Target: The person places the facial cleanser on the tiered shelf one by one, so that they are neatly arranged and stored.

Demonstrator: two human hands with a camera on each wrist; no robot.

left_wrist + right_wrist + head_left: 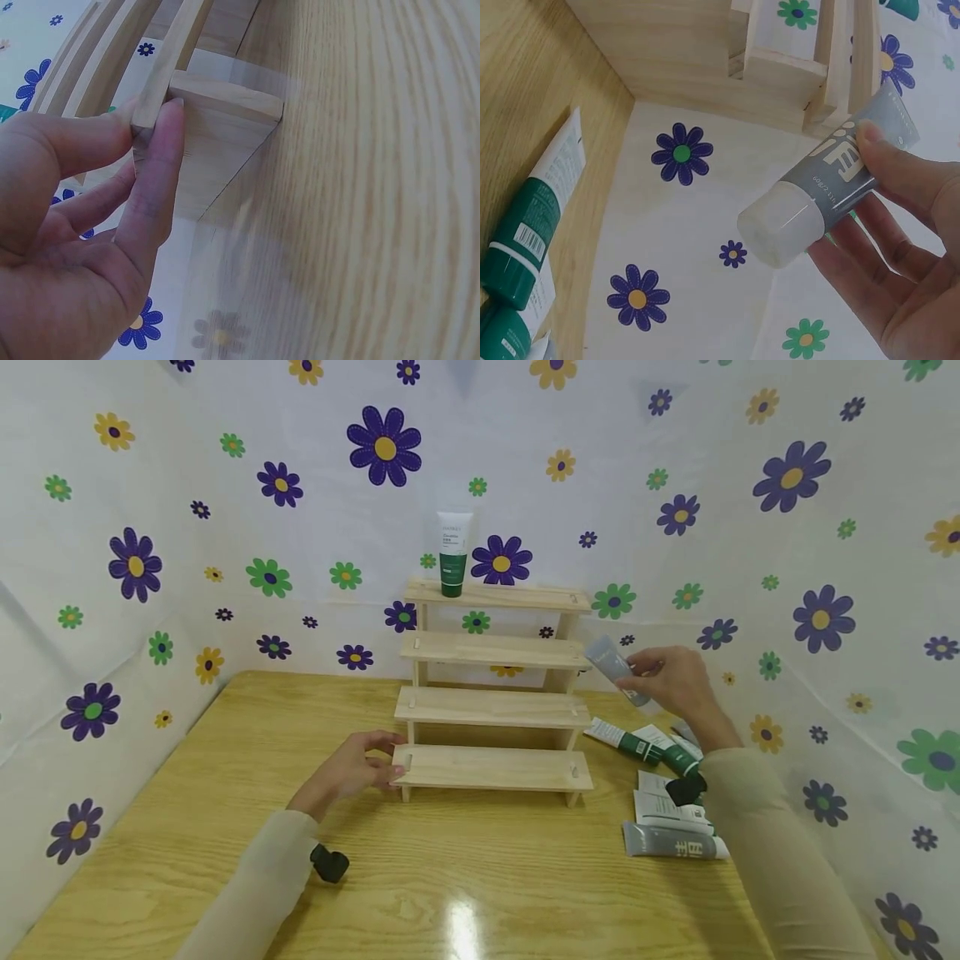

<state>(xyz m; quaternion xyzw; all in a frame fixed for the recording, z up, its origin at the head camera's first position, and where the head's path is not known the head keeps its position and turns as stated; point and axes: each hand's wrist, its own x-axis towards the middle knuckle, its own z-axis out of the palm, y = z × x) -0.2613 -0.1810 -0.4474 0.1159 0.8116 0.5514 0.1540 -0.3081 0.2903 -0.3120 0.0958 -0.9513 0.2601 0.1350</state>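
A wooden stepped rack (491, 768) stands on the table, and my left hand (358, 770) pinches the left end of its lowest shelf. In the left wrist view, the thumb and index finger (161, 172) grip that shelf's end. My right hand (671, 685) holds a grey tube (611, 664) in the air by the rack's right side, tilted. Its white cap (780, 225) points down in the right wrist view, with thumb and fingers round the grey body. One white and green tube (453, 556) stands cap down on the top shelf, left of its middle.
Several white and green tubes (626, 742) lie in a loose pile on the table right of the rack. Nearest the front there is another grey tube (671, 842) with a white cap. Flower-patterned cloth (750, 552) hangs behind and at both sides.
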